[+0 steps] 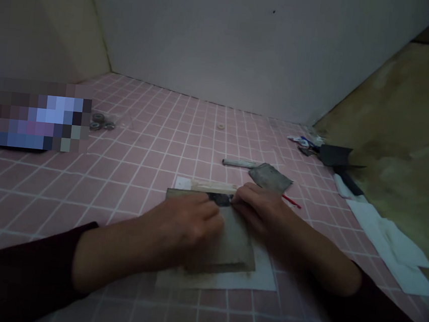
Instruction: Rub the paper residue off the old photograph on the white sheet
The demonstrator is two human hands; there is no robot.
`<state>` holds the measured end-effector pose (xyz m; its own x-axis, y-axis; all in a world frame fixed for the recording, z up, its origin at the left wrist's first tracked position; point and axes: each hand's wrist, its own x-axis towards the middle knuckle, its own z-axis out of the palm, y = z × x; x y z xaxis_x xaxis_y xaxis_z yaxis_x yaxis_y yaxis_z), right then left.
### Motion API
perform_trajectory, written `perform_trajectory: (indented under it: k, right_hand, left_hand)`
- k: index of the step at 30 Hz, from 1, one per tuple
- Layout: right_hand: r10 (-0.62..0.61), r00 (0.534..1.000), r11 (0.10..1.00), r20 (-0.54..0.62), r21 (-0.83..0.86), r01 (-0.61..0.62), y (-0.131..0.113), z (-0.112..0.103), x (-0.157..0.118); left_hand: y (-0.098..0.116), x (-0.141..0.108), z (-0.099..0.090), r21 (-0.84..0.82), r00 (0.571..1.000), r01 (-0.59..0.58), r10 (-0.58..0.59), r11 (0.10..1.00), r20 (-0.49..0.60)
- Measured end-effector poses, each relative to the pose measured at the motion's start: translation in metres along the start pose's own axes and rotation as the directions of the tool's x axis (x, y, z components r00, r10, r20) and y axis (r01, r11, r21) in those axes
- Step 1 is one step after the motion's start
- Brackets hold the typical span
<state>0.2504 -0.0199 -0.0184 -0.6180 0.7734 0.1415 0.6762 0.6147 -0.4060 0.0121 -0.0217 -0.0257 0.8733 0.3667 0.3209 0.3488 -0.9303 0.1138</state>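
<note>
A flat grey-brown sheet (229, 241) lies on white paper (264, 272) in front of me. On its far edge is a dark, nearly black piece (221, 199). My left hand (190, 217) rests over the left part of the sheet, its fingers curled closed; whatever they hold is hidden. At the right end of the dark piece, my right hand (261, 208) is closed in a pinch, with something too small to name at its fingertips. A pale strip (212, 186) shows just beyond the sheet's far edge.
Beyond my right hand lie a grey cloth-like piece (271, 177), a pale tube (239, 163) and a thin red stick (291, 201). White papers (385, 238) and dark items (334, 156) line the right wall. Small rolls (99, 122) and a blurred-out device (38, 124) sit left.
</note>
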Motion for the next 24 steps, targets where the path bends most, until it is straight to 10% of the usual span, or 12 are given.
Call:
perform_trajectory:
  k: [4, 14, 24]
  right_hand:
    - [-0.001, 1.000, 1.000, -0.011, 0.003, 0.001, -0.001, 0.001, 0.000]
    - [-0.009, 1.000, 1.000, -0.026, -0.009, 0.008, -0.001, -0.001, 0.000]
    - [0.060, 0.997, 0.997, -0.053, 0.059, -0.057, -0.001, -0.007, -0.001]
  left_hand:
    - [-0.031, 0.001, -0.021, 0.033, 0.974, 0.225, -0.223, 0.974, -0.050]
    - [-0.055, 0.005, -0.032, -0.145, 0.831, 0.501, -0.428, 0.853, 0.357]
    - [-0.051, 0.009, -0.016, -0.204, 0.893, 0.435, -0.390, 0.877, 0.225]
